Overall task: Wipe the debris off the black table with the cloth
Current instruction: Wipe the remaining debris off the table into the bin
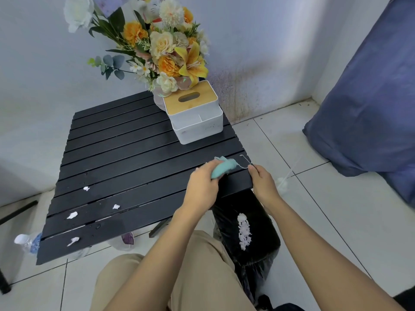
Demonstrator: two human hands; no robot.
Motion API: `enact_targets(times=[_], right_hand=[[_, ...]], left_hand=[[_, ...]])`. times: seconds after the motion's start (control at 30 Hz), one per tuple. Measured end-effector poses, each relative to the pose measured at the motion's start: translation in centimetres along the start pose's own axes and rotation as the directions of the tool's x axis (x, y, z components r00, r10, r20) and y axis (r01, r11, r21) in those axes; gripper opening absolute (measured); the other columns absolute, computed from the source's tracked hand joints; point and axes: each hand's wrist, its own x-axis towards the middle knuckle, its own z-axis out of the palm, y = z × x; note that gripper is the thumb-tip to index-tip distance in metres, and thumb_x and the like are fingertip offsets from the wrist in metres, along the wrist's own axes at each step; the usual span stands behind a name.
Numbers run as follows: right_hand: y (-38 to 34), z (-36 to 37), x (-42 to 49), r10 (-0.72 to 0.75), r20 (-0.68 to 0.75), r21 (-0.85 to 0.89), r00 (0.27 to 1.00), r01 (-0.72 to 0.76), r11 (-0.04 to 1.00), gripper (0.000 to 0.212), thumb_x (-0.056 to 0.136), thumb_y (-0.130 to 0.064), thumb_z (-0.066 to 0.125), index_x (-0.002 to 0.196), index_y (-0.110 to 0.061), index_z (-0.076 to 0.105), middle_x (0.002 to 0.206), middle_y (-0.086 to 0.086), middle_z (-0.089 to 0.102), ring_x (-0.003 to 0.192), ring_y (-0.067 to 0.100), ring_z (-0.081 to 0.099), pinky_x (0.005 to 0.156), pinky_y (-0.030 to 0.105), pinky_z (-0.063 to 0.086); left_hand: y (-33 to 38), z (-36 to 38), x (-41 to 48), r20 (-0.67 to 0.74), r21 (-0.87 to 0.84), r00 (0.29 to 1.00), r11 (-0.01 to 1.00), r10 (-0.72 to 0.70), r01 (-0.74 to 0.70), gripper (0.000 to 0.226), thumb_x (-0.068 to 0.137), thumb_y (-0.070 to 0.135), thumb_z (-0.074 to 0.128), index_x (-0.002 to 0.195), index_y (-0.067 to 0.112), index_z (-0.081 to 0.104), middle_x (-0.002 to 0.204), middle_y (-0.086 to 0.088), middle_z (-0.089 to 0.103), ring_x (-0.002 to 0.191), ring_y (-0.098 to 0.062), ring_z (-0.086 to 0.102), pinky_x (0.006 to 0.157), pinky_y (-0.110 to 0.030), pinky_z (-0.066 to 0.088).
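Nearest, white debris scraps (72,215) lie on the near-left slats of the black slatted surface (125,153), well apart from the cloth (224,168). The left hand (202,182) grips the teal cloth, bunched, on the right part of the surface. The right hand (262,179) appears to pinch its thread (243,161) by the edge. The cloth is judged soft and light, best held bunched under the palm. Beyond stand a tissue box (195,115), flowers (170,48) and a stained wall (258,86).

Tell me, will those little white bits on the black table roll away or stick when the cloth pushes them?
The white bits look small and crumpled, so they are probably light and should slide ahead of the cloth. Droplets glisten on the black table near them, so some may cling or smear. The gaps between slats might snag a few.
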Motion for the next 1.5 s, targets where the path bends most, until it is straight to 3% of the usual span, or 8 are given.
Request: enact_targets(times=[0.13,0.37,0.47,0.53,0.8,1.07,1.23,1.5], right_hand=[[0.1,-0.2,0.2,0.013,0.026,-0.013,1.000,-0.013,1.000,0.042,0.095,-0.046,0.038,0.115,-0.017,0.061,0.106,0.003,0.067,0.103,0.024,0.061,0.095,0.048,0.049],[-3.0,0.3,-1.8,-0.254,-0.138,-0.475,0.957,0.161,0.865,0.034,0.097,-0.027,0.050,0.130,-0.017,0.051,0.134,0.001,0.052,0.128,0.025,0.043,0.104,0.044,0.036],[-6.4,2.5,-4.7,-0.304,-0.044,-0.140,0.952,0.295,0.945,0.027,0.097,-0.034,0.052,0.118,-0.020,0.061,0.120,-0.006,0.062,0.117,0.017,0.054,0.096,0.033,0.044],[-8.8,4.4,-6.6,-0.061,0.264,0.325,0.963,-0.029,0.945,0.038,0.098,-0.046,0.047,0.113,-0.018,0.067,0.112,0.001,0.070,0.110,0.020,0.063,0.091,0.035,0.050],[-10.9,11.4,-9.9,0.005,0.602,0.486,0.799,-0.372,0.791,0.039,0.097,-0.034,0.054,0.125,-0.007,0.057,0.126,0.019,0.063,0.120,0.033,0.059,0.102,0.057,0.044],[-14.5,19.2,-10.7,-0.097,0.921,0.324,0.378,-0.601,0.731,0.095,0.084,-0.080,0.015,0.140,-0.010,0.049,0.142,0.020,0.049,0.134,0.034,0.045,0.115,0.050,0.028],[-14.2,23.1,-5.8,-0.199,0.513,0.031,0.835,0.213,0.977,0.022,0.096,-0.032,0.055,0.104,-0.017,0.069,0.110,0.003,0.072,0.109,0.025,0.065,0.093,0.035,0.052],[-8.5,22.1,1.1,-0.345,0.484,-0.782,0.804,0.575,0.242,0.063,0.097,-0.056,0.016,0.153,-0.027,0.018,0.162,-0.007,0.011,0.150,0.015,0.003,0.120,0.051,0.000]], left_hand=[[-0.2,2.2,-2.6,0.166,0.186,0.982,0.975,0.091,-0.122,0.049,0.088,-0.001,0.046,0.130,0.021,0.054,0.133,0.001,0.052,0.125,-0.020,0.043,0.112,-0.032,0.021],[1.3,-4.2,-4.0,0.264,-0.661,0.934,0.660,-0.241,0.357,0.019,0.097,0.027,0.052,0.100,0.027,0.071,0.094,0.014,0.071,0.088,-0.010,0.059,0.081,-0.028,0.045],[0.4,-6.3,-4.1,0.311,-0.797,0.895,0.425,-0.318,0.428,0.032,0.095,0.032,0.054,0.117,0.012,0.064,0.111,-0.009,0.070,0.101,-0.028,0.066,0.091,-0.045,0.052],[-0.4,-7.2,-4.4,0.258,-0.837,0.887,0.370,-0.384,0.403,0.035,0.094,0.031,0.057,0.119,0.006,0.058,0.114,-0.014,0.069,0.107,-0.034,0.064,0.093,-0.053,0.050],[-4.4,-8.6,-7.3,-0.447,-0.288,0.832,0.934,-0.328,0.212,0.028,0.095,0.024,0.051,0.123,0.026,0.045,0.121,0.006,0.052,0.109,-0.011,0.049,0.093,-0.027,0.041],[-10.6,-16.2,-8.9,-0.285,-0.435,0.827,0.834,-0.484,0.339,0.055,0.073,0.055,0.070,0.122,0.039,0.051,0.106,0.019,0.063,0.097,0.003,0.060,0.080,-0.022,0.050],[-18.4,-23.8,-6.6,-0.412,-0.519,0.673,0.765,-0.614,0.381,0.016,0.085,0.034,0.065,0.096,0.023,0.061,0.085,0.000,0.066,0.077,-0.017,0.062,0.066,-0.030,0.049],[-29.6,-25.2,0.4,-0.531,0.029,0.726,0.847,-0.437,0.531,0.025,0.091,0.022,0.052,0.114,0.012,0.056,0.112,-0.010,0.060,0.105,-0.031,0.054,0.087,-0.039,0.040]])
